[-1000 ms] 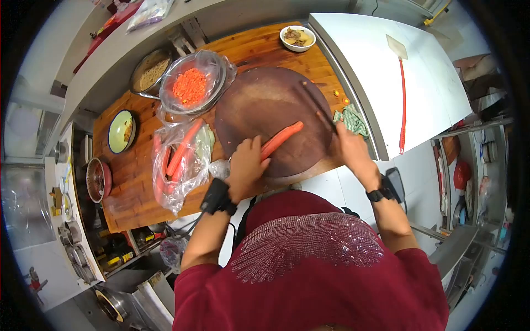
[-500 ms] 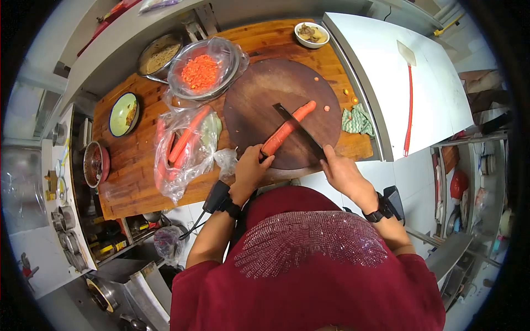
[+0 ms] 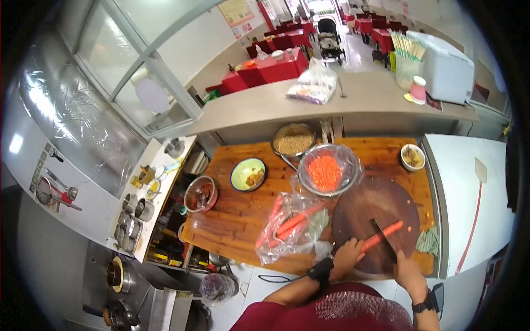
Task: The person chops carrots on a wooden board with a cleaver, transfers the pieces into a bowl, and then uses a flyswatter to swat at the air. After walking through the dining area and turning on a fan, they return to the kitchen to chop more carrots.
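Note:
A peeled carrot [image 3: 377, 239] lies slantwise on the round dark cutting board [image 3: 381, 196]. My left hand [image 3: 349, 256] is closed on the carrot's near end. In my right hand [image 3: 409, 271] is a knife [image 3: 383, 237], gripped at its near end, its dark blade crossing over the carrot. Small carrot bits lie near the board's right edge. Left of the board, a clear plastic bag [image 3: 270, 243] holds several carrots and something pale green. Behind it stands a steel bowl [image 3: 302, 182] lined with plastic, with chopped carrot [image 3: 324, 172] inside.
On the wooden table [image 3: 232, 220] are a green bowl [image 3: 240, 179], a reddish bowl [image 3: 193, 207], a pot of brownish food [image 3: 294, 144] and a small white bowl [image 3: 420, 165]. A crumpled cloth [image 3: 427, 241] lies right of the board. A red-handled spatula [image 3: 469, 237] rests on the white surface.
The head view has lifted and swung left, bringing the counter and dining room into sight. Both hands keep their hold on the carrot and knife; the knife remains across the carrot.

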Available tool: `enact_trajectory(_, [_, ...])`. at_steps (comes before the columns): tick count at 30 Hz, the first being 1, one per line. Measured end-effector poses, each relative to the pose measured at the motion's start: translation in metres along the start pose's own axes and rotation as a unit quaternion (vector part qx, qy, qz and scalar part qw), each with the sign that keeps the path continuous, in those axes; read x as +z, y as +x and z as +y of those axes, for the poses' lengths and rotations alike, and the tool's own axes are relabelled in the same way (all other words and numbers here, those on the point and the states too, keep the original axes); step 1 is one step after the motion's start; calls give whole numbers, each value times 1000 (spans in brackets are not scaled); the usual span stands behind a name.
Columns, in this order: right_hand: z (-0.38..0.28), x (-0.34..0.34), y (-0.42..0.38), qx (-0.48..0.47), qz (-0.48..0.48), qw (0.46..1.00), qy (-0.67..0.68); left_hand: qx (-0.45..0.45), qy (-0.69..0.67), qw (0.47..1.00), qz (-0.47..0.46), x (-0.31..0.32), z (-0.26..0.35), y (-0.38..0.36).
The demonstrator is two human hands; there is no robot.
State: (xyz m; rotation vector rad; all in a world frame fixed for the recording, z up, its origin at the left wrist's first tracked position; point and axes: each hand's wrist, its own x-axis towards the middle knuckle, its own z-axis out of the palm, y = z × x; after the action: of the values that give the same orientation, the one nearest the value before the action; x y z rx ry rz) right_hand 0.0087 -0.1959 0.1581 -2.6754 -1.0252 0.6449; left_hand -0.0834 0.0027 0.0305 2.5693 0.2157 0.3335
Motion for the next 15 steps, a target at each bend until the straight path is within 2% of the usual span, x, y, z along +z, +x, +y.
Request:
enact_trajectory(2, [-7, -10, 1, 5, -31, 999, -21, 2, -14, 1000, -20, 2, -2, -1])
enact_trajectory(9, [1, -10, 26, -14, -50, 998, -18, 26, -7, 1000, -4, 6, -4, 0])
enact_trajectory(12, [3, -4, 34, -16, -55, 998, -23, 4, -19, 1000, 13, 4, 0, 0])
enact_trajectory(15, [5, 8, 37, 0, -60, 998, -9, -20, 0, 999, -32, 8, -2, 0])
